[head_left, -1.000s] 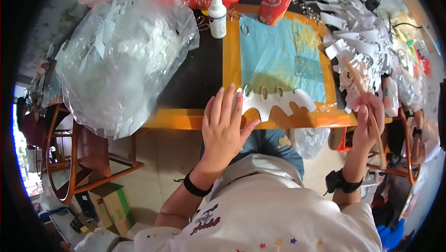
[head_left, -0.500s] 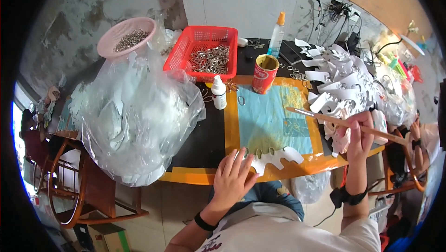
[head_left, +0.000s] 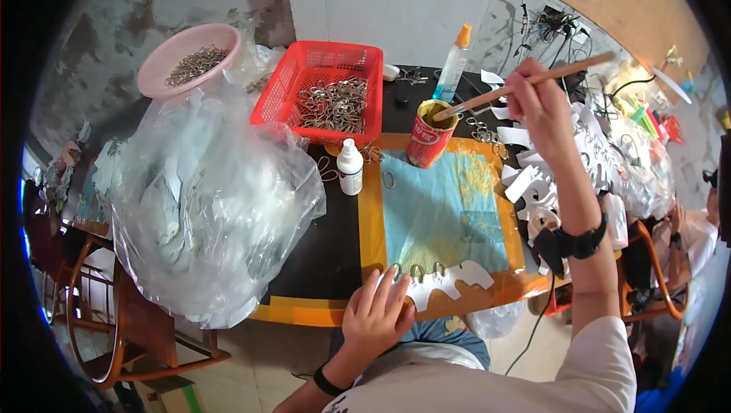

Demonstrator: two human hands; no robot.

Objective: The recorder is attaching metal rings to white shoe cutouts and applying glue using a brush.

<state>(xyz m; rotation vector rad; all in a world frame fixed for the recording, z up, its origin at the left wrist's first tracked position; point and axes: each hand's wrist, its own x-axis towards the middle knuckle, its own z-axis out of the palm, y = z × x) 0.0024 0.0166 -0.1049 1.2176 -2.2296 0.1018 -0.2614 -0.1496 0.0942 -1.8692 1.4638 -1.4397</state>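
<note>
My right hand (head_left: 539, 112) is closed around a long wooden-handled brush (head_left: 487, 98). The brush's tip dips into the mouth of a red can (head_left: 426, 146), whose rim is crusted yellowish. At the table's near edge my left hand (head_left: 375, 318) lies with fingers stretched out over the left end of a scalloped white piece (head_left: 468, 274). Several metal rings (head_left: 416, 273) stand along that piece's far edge. Beneath the can and piece is a blue sheet (head_left: 419, 215) with yellowish smears, bordered by orange tape.
A red basket (head_left: 263, 105) and a pink basket (head_left: 156, 70) hold metal rings. A large clear bag (head_left: 213, 215) of white pieces fills the left side. A white bottle (head_left: 350, 169) and an orange-capped spray bottle (head_left: 452, 70) stand nearby. White cut pieces (head_left: 525, 184) heap at right; a person (head_left: 693, 242) sits beyond.
My right hand has moved up and away from me, bringing the brush tip from above the blue sheet into the red can. My left hand stays on the white piece.
</note>
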